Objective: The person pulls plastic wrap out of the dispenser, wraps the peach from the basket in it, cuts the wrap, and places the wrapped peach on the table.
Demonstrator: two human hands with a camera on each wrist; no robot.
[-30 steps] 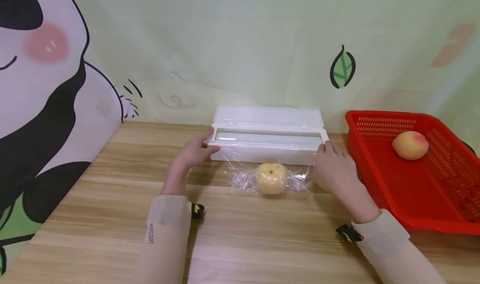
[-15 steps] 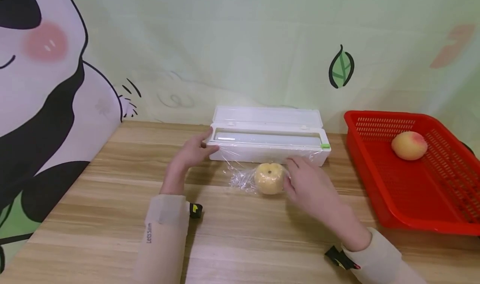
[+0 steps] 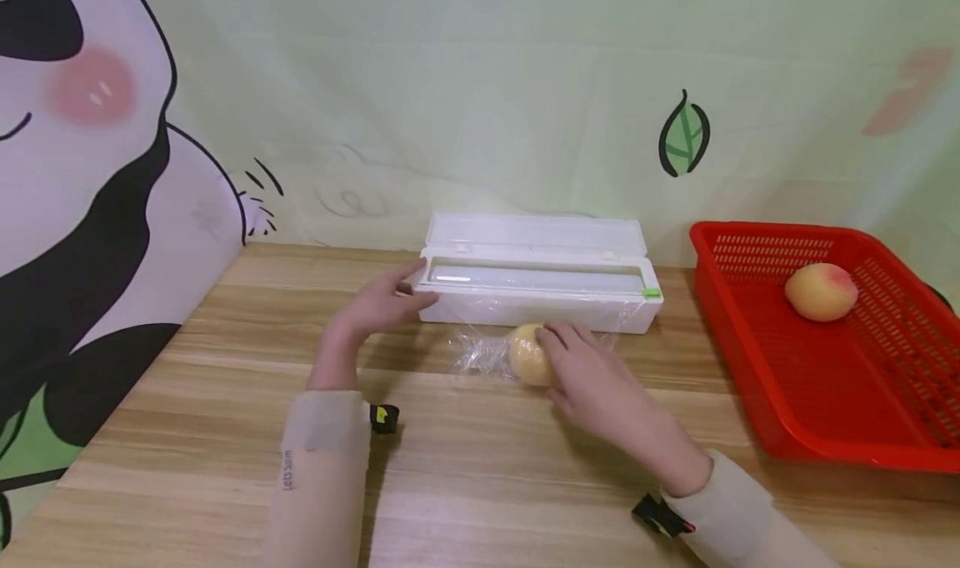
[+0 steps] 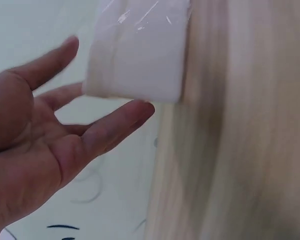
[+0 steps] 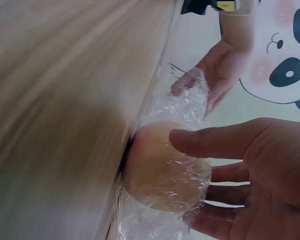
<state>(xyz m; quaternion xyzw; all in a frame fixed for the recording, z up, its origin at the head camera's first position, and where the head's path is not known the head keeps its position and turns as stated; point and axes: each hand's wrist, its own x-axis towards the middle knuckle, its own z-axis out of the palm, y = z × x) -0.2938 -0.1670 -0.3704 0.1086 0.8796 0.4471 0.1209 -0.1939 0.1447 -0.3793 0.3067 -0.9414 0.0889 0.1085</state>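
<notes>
Right wrist view shows the right hand [image 5: 262, 172] on the film-covered fruit [image 5: 165, 167], its thumb laid on the side nearest that camera and its other fingers bent round the far side, at the film [image 5: 187, 107]. The left hand [image 3: 375, 306] has its fingers well spread at the left end of the box [image 3: 450, 308]; the left wrist view puts a fingertip right by the box's lower edge, but whether it touches I cannot tell. It holds nothing that shows.

The fruit sits on the table [image 3: 480, 468] just in front of the box, with crumpled film bunched to its left and more film lying over the box's front.

My worry is the film: it looks thin and clingy, so if the right hand shifts, it could fold onto itself or stick to the fingers. If it is joined to the roll [image 3: 536, 280], which I cannot make out, a pull might drag the box, as the left hand has no clear grip on it. The fruit, being round, could roll if pushed from one side.

The box has its lid [image 3: 536, 235] up at the back, the roll inside and a green tab [image 3: 651, 292] at its right end. Farther right, the red basket [image 3: 862, 450] holds a peach [image 3: 821, 291] near its back.
</notes>
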